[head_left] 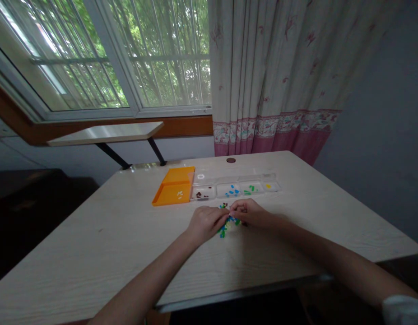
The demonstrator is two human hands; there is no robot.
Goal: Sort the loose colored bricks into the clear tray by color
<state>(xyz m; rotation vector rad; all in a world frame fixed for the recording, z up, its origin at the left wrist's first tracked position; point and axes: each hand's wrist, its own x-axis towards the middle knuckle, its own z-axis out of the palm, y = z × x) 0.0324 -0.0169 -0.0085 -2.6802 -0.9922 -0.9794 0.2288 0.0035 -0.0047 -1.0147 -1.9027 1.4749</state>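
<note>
A small heap of tiny coloured blocks (223, 234), blue, green, dark brown and pale, lies on the table between my hands. My left hand (204, 223) reaches in from the left with its fingers closed at the heap. From the right, my right hand (250, 213) has thumb and forefinger pinched together, almost touching the left fingertips. Whatever the fingertips hold is too small and hidden to make out. Just beyond is a clear compartment tray (225, 184), with dark brown, blue, green and yellow pieces in separate compartments. Adjoining its left end, an open orange case (164, 196) holds a few white pieces.
The light wooden table (134, 243) runs to a near edge below my forearms. A raised shelf (107, 132) on black brackets stands at the back left. Behind the table are a barred window (168, 58) and a flowered curtain (280, 76). A round brown spot (231, 160) marks the far edge.
</note>
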